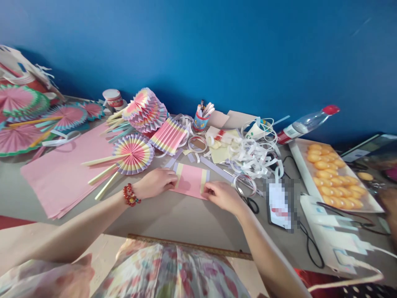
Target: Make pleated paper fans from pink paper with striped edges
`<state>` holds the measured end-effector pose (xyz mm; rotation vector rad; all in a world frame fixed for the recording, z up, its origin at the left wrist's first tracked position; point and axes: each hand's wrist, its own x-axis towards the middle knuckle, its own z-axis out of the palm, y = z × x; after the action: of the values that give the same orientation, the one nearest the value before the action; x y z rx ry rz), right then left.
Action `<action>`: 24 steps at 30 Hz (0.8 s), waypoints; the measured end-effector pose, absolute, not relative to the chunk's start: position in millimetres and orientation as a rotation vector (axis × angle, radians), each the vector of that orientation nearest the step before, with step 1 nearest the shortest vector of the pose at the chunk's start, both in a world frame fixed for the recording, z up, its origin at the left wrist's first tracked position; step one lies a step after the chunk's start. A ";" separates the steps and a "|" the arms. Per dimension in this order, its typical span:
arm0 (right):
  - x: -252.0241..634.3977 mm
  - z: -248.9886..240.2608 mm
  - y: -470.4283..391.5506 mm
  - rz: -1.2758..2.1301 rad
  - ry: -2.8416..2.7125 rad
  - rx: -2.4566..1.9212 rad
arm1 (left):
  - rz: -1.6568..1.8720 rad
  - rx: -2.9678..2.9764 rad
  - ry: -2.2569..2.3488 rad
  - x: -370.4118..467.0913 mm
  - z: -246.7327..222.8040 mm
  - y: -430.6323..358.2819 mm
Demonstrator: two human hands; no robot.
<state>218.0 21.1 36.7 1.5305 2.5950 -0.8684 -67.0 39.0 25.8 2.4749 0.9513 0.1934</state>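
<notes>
A pink paper sheet (190,181) with yellow and lavender bands at its sides lies on the table before me. My left hand (159,183), a red beaded bracelet (130,194) at its wrist, has its fingers closed at the sheet's left near corner. At the right near corner, my right hand (221,195) pinches the paper. Just beyond the sheet is a pleated pink, yellow and lavender paper piece (169,135). Left of it, a round pleated paper fan (134,154) with pale sticks rests on the table.
Large pink sheets (71,165) and more fans (66,119) occupy the left. Beyond the sheet stand a pen cup (201,121) and curled white paper strips (252,156). To the right are scissors (252,204), a phone (281,205), a bottle (305,124), an orange-filled tray (335,176) and a power strip (330,236).
</notes>
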 end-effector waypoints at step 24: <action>218.2 34.8 26.7 -0.932 2.602 1.459 | 0.197 2.467 0.930 -65.9 27.5 41.0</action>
<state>218.2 26.7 34.8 1.4590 2.6024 -0.9318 -65.9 41.0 27.5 2.4674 0.9302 0.1967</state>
